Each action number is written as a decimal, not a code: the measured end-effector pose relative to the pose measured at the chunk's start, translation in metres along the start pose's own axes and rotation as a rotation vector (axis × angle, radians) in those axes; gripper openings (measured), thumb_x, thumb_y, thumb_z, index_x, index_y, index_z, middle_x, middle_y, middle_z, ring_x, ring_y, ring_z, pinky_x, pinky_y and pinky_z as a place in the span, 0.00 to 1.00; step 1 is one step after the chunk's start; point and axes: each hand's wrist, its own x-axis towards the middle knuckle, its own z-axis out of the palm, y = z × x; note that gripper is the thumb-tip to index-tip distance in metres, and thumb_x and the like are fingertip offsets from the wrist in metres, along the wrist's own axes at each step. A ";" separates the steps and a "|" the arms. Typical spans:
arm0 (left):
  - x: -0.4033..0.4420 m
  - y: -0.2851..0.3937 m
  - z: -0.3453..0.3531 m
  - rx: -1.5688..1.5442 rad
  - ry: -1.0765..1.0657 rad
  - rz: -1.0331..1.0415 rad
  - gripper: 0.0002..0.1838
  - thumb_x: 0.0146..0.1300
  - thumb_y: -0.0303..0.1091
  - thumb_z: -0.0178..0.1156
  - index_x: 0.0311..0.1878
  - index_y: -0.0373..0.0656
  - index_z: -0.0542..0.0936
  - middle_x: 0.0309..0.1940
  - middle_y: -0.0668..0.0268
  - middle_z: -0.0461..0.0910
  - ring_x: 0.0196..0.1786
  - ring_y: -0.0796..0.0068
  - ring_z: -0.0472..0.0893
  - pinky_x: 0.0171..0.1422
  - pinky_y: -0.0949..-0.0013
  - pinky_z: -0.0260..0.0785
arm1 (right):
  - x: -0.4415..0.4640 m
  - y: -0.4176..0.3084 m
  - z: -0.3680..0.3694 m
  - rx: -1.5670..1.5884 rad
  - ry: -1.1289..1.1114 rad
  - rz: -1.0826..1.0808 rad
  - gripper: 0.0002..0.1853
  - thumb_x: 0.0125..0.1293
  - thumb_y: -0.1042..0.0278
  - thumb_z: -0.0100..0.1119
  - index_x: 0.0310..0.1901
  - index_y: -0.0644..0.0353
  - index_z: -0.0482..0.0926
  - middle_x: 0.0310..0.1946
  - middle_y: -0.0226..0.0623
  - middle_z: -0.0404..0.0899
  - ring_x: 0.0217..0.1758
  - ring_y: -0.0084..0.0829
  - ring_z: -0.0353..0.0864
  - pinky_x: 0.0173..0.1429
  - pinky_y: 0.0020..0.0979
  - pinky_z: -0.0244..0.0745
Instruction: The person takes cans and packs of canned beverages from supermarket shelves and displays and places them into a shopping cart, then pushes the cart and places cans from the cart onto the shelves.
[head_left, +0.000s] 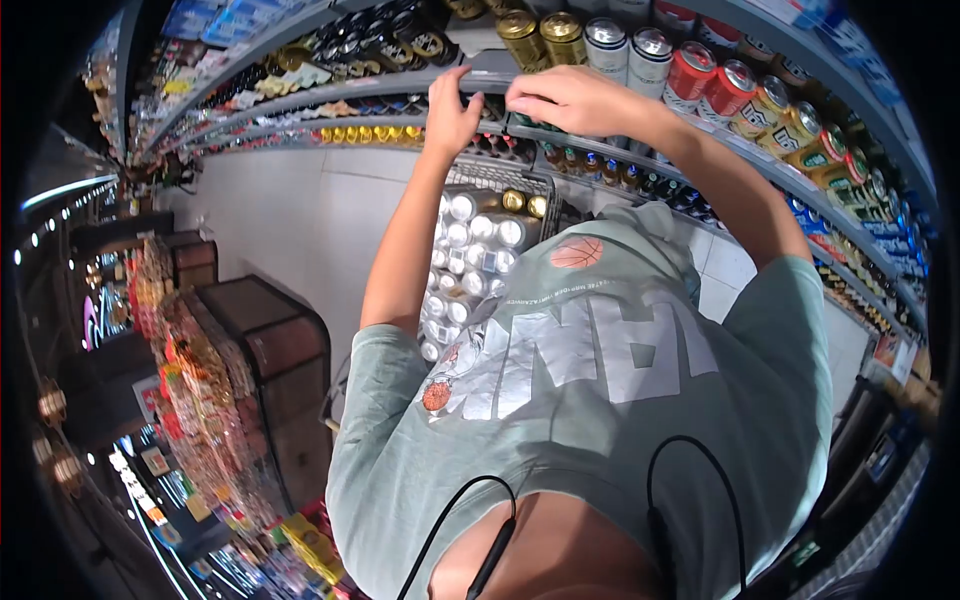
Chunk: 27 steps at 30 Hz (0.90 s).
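My left hand is raised at the front edge of the shelf, thumb and fingers apart, with nothing in it. Dark cans with gold print lie just beyond it. To its right, my right hand reaches leftward over the same edge, fingers stretched out and slightly bent, and no item shows in them. Gold cans and silver-white cans stand right behind that hand. Below my hands is a wire shopping cart holding many silver cans and two gold-topped cans.
Red-and-white cans and yellow cans continue along the shelf to the right. Lower shelves hold bottles. On the left stands a dark display bin heaped with packaged goods. White floor lies between.
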 end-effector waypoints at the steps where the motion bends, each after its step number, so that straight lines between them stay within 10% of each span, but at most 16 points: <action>1: -0.035 -0.007 -0.008 -0.005 0.010 -0.105 0.18 0.65 0.33 0.60 0.58 0.39 0.77 0.54 0.50 0.78 0.60 0.49 0.74 0.66 0.56 0.66 | 0.002 0.025 0.028 0.029 0.132 -0.208 0.14 0.76 0.59 0.49 0.43 0.62 0.77 0.31 0.43 0.80 0.35 0.43 0.80 0.42 0.40 0.72; 6: -0.271 -0.035 -0.047 -0.272 0.204 -0.815 0.20 0.79 0.42 0.44 0.44 0.37 0.81 0.27 0.59 0.80 0.33 0.66 0.79 0.43 0.63 0.70 | -0.008 0.056 0.128 0.294 -0.026 0.057 0.11 0.77 0.65 0.46 0.37 0.62 0.72 0.26 0.32 0.72 0.29 0.25 0.73 0.38 0.30 0.71; 7: -0.325 -0.030 -0.055 -0.292 0.303 -0.893 0.20 0.79 0.41 0.43 0.44 0.37 0.81 0.26 0.61 0.80 0.32 0.71 0.78 0.42 0.66 0.70 | -0.008 0.073 0.157 0.319 -0.103 0.129 0.12 0.75 0.62 0.45 0.39 0.60 0.75 0.29 0.38 0.78 0.31 0.37 0.78 0.41 0.36 0.73; 14: -0.617 0.100 -0.083 -0.377 0.866 -1.497 0.12 0.77 0.29 0.41 0.52 0.38 0.73 0.25 0.67 0.76 0.30 0.79 0.74 0.40 0.74 0.67 | -0.009 0.128 0.341 0.513 -0.106 0.334 0.15 0.76 0.57 0.51 0.45 0.63 0.77 0.34 0.36 0.81 0.39 0.27 0.80 0.46 0.31 0.74; 22: -0.661 0.183 -0.057 -0.428 1.045 -1.478 0.12 0.72 0.22 0.41 0.56 0.39 0.68 0.33 0.66 0.80 0.37 0.79 0.75 0.48 0.74 0.69 | 0.025 0.176 0.403 0.158 -0.128 0.685 0.23 0.67 0.52 0.62 0.54 0.62 0.79 0.51 0.50 0.84 0.56 0.44 0.83 0.62 0.37 0.73; 27: -0.654 0.149 -0.008 -0.622 0.560 -1.503 0.11 0.71 0.21 0.48 0.54 0.39 0.72 0.38 0.64 0.81 0.41 0.75 0.79 0.50 0.71 0.72 | 0.022 0.153 0.398 -0.254 -0.294 0.473 0.36 0.58 0.60 0.64 0.67 0.66 0.69 0.60 0.58 0.77 0.67 0.54 0.74 0.70 0.44 0.70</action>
